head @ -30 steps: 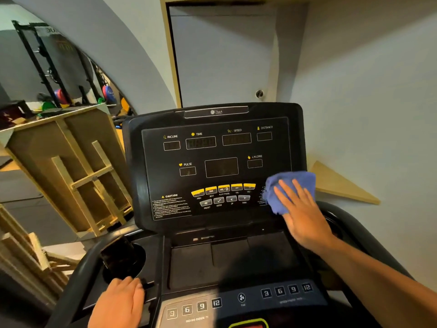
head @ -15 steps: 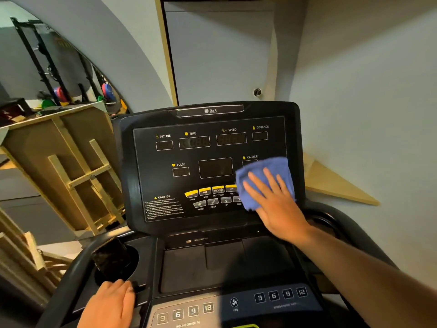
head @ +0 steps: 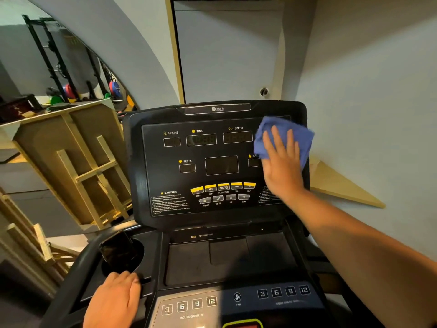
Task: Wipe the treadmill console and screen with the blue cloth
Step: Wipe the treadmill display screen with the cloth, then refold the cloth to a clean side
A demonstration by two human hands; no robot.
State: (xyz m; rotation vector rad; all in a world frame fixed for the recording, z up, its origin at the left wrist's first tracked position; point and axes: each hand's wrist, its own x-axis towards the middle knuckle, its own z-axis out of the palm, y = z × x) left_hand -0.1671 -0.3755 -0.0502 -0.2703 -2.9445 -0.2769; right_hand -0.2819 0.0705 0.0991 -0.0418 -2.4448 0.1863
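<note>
The black treadmill console (head: 165, 178) fills the middle of the view, its screen panel showing INCLINE, TIME, SPEED and PULSE windows and a row of yellow buttons (head: 223, 187). My right hand (head: 282, 164) lies flat with spread fingers on the blue cloth (head: 300, 136), pressing it against the panel's upper right corner and covering the readouts there. My left hand (head: 115, 301) rests palm down on the console's lower left edge, beside the cup holder (head: 123, 254).
A dark phone-like object sits in the cup holder. Number keys (head: 189, 305) line the lower console. Wooden frames (head: 78, 166) lean at the left, a wooden board (head: 340, 183) lies by the right wall, and a closed door (head: 227, 55) stands behind.
My right hand has swept the cloth from the panel's lower right, left over the buttons, then up to the upper right corner. My left hand has stayed put.
</note>
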